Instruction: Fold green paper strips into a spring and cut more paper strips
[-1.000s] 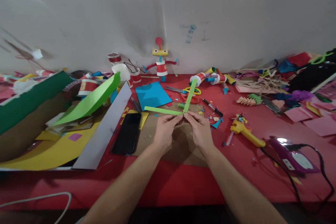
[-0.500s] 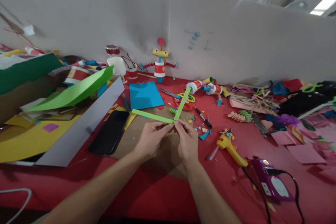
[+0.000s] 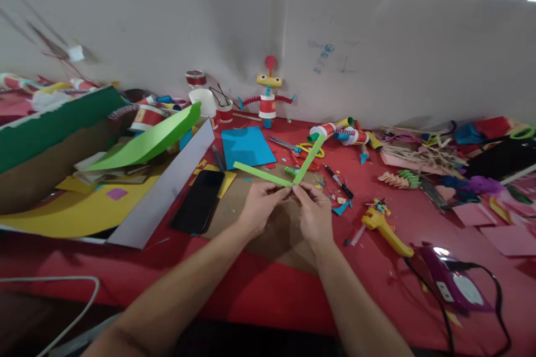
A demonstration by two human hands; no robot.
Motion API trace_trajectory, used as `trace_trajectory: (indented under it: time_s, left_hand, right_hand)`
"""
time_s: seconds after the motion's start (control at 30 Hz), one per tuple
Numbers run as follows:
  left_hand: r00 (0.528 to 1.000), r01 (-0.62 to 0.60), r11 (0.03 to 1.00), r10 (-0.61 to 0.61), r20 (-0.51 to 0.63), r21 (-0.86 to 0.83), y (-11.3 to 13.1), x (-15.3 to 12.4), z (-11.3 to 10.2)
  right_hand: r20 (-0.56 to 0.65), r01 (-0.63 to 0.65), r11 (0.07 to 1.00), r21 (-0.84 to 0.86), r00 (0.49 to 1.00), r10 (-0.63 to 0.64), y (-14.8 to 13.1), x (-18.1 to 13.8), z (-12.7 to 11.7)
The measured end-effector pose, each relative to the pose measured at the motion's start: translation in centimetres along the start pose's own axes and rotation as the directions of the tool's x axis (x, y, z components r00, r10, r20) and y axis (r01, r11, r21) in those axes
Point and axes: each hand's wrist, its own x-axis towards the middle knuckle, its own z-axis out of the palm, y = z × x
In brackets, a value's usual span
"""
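Note:
Two light-green paper strips (image 3: 310, 160) meet in a V, and both my hands pinch them where they join. My left hand (image 3: 263, 206) is closed at the joint from the left, thumb and fingertips together. From the other side my right hand (image 3: 314, 211) pinches the same corner. One strip runs up and right, the other (image 3: 260, 172) out to the left. Just behind the joint lies a small folded green paper spring (image 3: 290, 172). Beneath my hands is a brown cardboard sheet (image 3: 288, 245).
Around the cardboard lie a black phone (image 3: 198, 202), blue paper (image 3: 248, 146), scissors (image 3: 310, 149), a pen (image 3: 338, 181) and a yellow glue gun (image 3: 387, 234) with a cord. A paper-cup figure (image 3: 267, 106) stands by the wall. A box (image 3: 167, 195) of coloured paper is left.
The whole view has shifted, so things appear further right. My hands keep their pinch on the green strips; the V between the strips looks slightly narrower.

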Motion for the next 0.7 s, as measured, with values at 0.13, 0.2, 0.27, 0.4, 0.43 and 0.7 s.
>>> trace_trajectory:
  time_s: [0.13,0.2,0.27,0.4,0.43,0.7]
  left_hand:
    - [0.995,0.096,0.985,-0.090,0.048,-0.144,-0.4,0.5,-0.6]
    - [0.988,0.157,0.967,-0.153,0.037,-0.200,-0.5,0.7,-0.9]
    - [0.981,0.189,0.953,-0.192,0.013,-0.237,-0.5,0.8,-1.0]
    - [0.971,0.220,0.937,-0.238,-0.035,-0.271,-0.6,0.9,-1.0]
    - [0.968,0.223,0.936,-0.246,-0.054,-0.273,-0.7,1.0,-1.0]
    - [0.970,0.241,0.951,-0.244,0.010,-0.191,-0.2,1.1,-1.2]
  right_hand:
    - [0.059,0.007,0.999,0.041,0.998,-0.009,-0.3,0.3,-0.3]
    - [0.072,-0.020,0.999,0.051,0.997,0.017,-0.2,0.4,-0.4]
    - [0.070,-0.042,0.998,0.056,0.997,0.038,0.0,0.5,-0.3]
    - [0.082,-0.039,0.996,0.076,0.996,0.033,0.3,0.4,0.0]
    - [0.084,-0.030,0.997,0.075,0.996,0.024,0.2,0.4,0.0]
    - [0.111,0.012,1.000,0.020,0.994,-0.014,0.2,0.4,-0.2]
